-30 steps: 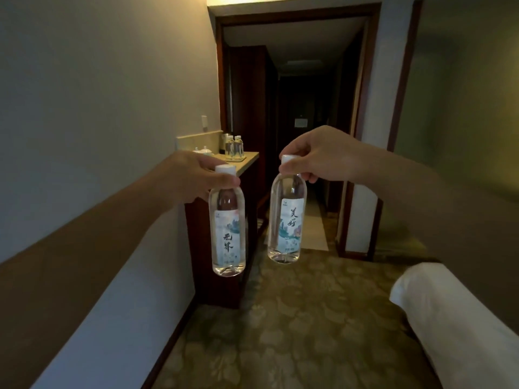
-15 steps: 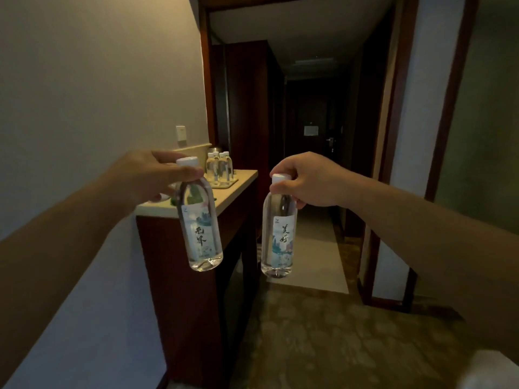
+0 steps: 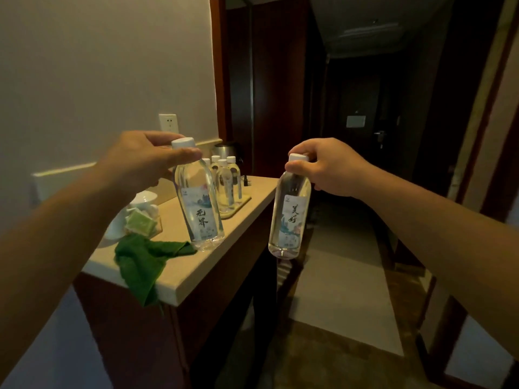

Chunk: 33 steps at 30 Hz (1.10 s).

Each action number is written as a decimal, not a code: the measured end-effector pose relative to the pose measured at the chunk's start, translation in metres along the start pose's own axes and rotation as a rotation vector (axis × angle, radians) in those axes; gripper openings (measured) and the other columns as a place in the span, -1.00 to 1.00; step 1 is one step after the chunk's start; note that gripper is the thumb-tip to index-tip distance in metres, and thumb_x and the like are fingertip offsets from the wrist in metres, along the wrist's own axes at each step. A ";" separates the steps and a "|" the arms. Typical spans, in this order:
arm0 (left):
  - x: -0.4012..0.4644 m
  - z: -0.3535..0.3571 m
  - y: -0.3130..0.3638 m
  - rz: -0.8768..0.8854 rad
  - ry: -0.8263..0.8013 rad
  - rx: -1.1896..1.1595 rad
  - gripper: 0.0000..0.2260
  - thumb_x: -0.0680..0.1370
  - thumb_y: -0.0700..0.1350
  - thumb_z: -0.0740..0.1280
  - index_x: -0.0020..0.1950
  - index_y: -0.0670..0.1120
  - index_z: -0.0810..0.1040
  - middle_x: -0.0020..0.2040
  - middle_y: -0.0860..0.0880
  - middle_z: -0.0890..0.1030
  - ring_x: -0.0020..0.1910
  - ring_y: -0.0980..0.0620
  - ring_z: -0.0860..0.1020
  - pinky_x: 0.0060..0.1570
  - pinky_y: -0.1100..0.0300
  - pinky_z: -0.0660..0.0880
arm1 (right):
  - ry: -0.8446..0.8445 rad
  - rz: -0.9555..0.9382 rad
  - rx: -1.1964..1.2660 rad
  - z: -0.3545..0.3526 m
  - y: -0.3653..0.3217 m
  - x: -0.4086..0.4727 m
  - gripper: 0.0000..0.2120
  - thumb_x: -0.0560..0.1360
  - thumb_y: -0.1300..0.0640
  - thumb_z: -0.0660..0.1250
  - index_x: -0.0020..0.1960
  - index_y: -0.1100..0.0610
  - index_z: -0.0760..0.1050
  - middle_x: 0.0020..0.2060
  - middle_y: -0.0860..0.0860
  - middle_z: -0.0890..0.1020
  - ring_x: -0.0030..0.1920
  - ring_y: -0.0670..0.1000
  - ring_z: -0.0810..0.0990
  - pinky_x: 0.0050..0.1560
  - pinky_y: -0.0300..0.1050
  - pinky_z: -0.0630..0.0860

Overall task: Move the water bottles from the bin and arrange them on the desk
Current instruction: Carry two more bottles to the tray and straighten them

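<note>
Head view: bottles hang below pinching fingers.

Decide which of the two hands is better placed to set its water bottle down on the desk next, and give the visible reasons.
Left. The left hand holds its bottle over the desk, near the tray. The right hand holds its bottle out past the desk's edge, above the floor.

Dim, warm yellow-green cast overall. Wall left of left grip brightest, evenly lit; light source not visible. Corridor beyond right grip near black, detail lost. Wide-angle bending of door frames at edges. Forearms nearest camera soft; bottle labels sharp. No glare.
</note>
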<state>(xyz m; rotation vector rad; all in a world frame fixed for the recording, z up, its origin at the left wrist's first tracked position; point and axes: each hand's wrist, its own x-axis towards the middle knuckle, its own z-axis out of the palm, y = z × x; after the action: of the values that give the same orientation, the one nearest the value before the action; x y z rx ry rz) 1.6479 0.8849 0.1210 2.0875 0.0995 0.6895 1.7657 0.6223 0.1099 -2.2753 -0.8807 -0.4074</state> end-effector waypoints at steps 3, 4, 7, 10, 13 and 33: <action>0.061 0.043 -0.025 -0.022 0.028 0.054 -0.72 0.50 0.00 0.44 0.19 0.00 0.61 -0.04 0.00 0.64 -0.12 0.01 0.58 -0.23 0.13 0.43 | 0.013 -0.055 0.062 0.018 0.070 0.073 -0.80 0.58 -0.02 0.35 0.15 0.03 0.57 -0.08 -0.10 0.60 -0.04 -0.05 0.60 -0.04 -0.04 0.64; 0.082 0.057 -0.032 -0.028 0.046 0.067 -0.69 0.50 0.01 0.44 0.22 -0.01 0.61 -0.02 -0.01 0.64 -0.12 0.00 0.58 -0.23 0.12 0.43 | 0.035 -0.083 0.091 0.024 0.092 0.098 -0.79 0.58 -0.02 0.36 0.16 0.03 0.58 -0.08 -0.11 0.60 -0.04 -0.06 0.60 -0.05 -0.05 0.64; 0.140 0.093 -0.048 -0.084 0.106 0.121 -0.65 0.49 0.03 0.44 0.25 -0.01 0.60 -0.01 0.00 0.64 -0.09 -0.01 0.57 -0.20 0.09 0.44 | 0.088 -0.154 0.153 0.036 0.147 0.178 -0.75 0.56 -0.02 0.39 0.19 0.05 0.59 -0.08 -0.15 0.58 -0.08 -0.18 0.54 -0.10 -0.22 0.53; 0.195 0.119 -0.055 -0.139 0.162 0.142 -0.64 0.42 0.09 0.45 0.19 0.05 0.62 -0.03 0.01 0.65 -0.09 -0.03 0.57 -0.19 0.07 0.44 | -0.002 -0.208 0.166 0.047 0.189 0.263 -0.89 0.56 -0.02 0.39 0.06 -0.04 0.59 -0.09 -0.12 0.62 -0.07 -0.16 0.55 -0.14 -0.24 0.47; 0.239 0.136 -0.062 -0.195 0.196 0.173 -0.65 0.30 0.16 0.42 0.06 0.13 0.62 -0.04 0.01 0.66 -0.07 -0.07 0.58 -0.17 0.05 0.46 | -0.097 -0.257 0.198 0.072 0.218 0.335 -0.95 0.57 0.00 0.39 0.00 -0.05 0.60 -0.11 -0.10 0.64 -0.07 -0.11 0.59 -0.13 -0.17 0.51; 0.404 0.181 -0.086 -0.196 0.405 0.341 -0.70 0.33 0.22 0.41 -0.03 0.13 0.68 -0.09 0.18 0.71 -0.06 -0.06 0.63 -0.06 0.00 0.47 | -0.621 -0.584 0.517 0.282 0.243 0.542 -0.84 0.53 0.04 0.43 0.10 -0.06 0.63 -0.15 -0.15 0.65 -0.15 -0.14 0.62 -0.17 -0.24 0.54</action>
<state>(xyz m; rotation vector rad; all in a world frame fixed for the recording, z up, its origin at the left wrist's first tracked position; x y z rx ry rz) 2.0957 0.9306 0.1508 2.1864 0.6805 1.0196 2.3396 0.9384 0.0558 -1.6350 -1.7400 0.2927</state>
